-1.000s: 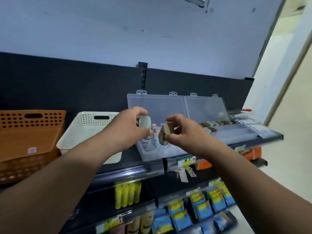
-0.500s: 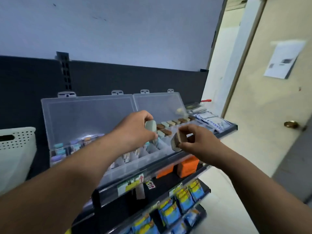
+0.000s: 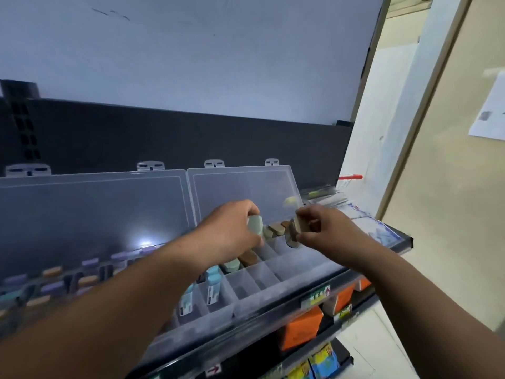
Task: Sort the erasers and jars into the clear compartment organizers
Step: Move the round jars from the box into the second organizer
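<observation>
Reaching farther over the right-hand clear organizer point(image 3: 257, 280) on the shelf point(image 3: 405, 242) than half a second ago, both grips are hovering above its back rows. The left grip point(image 3: 229, 236) is pinching a green eraser point(image 3: 255, 228), and the right grip point(image 3: 322, 231) is pinching a tan eraser point(image 3: 297, 227), the two erasers near each other but apart.

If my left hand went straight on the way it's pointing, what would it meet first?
Probably the standing erasers in the right organizer, just past the green eraser that the left hand holds. Depth is unclear, so that's a guess.
</observation>
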A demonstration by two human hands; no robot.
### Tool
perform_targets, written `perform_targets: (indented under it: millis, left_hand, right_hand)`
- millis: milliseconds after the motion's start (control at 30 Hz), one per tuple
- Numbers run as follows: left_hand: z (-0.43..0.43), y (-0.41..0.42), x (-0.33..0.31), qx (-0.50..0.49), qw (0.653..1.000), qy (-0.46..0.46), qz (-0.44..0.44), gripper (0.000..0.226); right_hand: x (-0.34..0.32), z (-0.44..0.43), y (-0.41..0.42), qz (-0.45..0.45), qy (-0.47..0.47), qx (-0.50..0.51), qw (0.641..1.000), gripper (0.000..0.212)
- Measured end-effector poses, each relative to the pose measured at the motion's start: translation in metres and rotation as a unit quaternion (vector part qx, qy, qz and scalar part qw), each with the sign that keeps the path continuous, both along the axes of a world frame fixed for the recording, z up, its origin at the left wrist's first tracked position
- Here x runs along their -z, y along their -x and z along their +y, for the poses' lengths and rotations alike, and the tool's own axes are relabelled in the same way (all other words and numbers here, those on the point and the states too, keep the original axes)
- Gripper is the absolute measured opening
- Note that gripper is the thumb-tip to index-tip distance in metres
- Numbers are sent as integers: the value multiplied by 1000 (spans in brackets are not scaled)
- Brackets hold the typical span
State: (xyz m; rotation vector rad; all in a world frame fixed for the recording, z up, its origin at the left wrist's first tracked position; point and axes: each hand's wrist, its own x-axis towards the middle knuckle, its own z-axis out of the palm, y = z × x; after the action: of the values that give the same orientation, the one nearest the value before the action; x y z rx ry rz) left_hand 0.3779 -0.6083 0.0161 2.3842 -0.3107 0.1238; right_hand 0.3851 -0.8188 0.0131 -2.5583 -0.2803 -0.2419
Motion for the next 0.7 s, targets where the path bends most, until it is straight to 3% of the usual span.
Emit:
perform_targets:
  millis: [100, 300, 567, 700]
  left_hand:
    - [-20, -15, 8, -38, 998, 16, 36, 32]
    - [-57, -39, 23, -125, 990, -36, 48, 33]
    - [-76, -40, 38, -177, 965, -183, 67, 31]
    - [-81, -43, 45, -190, 954, -214, 86, 24]
  right_hand:
    - [8, -10, -38, 11, 13, -51, 999, 52]
    - [28, -27, -87, 57, 44, -151, 986, 44]
    - [50, -29, -111, 81, 115, -230, 963, 24]
    - [50, -24, -114, 66, 166, -238, 955, 21]
